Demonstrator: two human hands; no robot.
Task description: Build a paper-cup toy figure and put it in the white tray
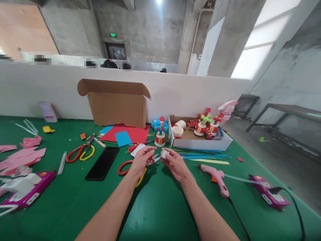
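My right hand [175, 164] pinches a small white piece [165, 154], perhaps folded paper, between thumb and fingers. Facing it across a narrow gap is my left hand [143, 161], thumb and fingertips pressed together; what they hold, if anything, is too small to make out. A white sheet [137, 150] shows just behind the left fingers, and I cannot tell whether they touch it. Beneath the left hand lie scissors [124, 168] with red and yellow handles, partly covered. Just beyond both hands stands a small red and white cup figure [160, 139] with coiled arms.
To the right are a pink glue gun [217, 177], blue strips [205, 156] and a purple power strip [269, 192]. A white box [200, 144] holds more figures. Leftward lie a black phone [102, 164], other scissors [86, 147] and pink paper [22, 160]. A cardboard box [117, 108] stands behind red sheets [110, 135].
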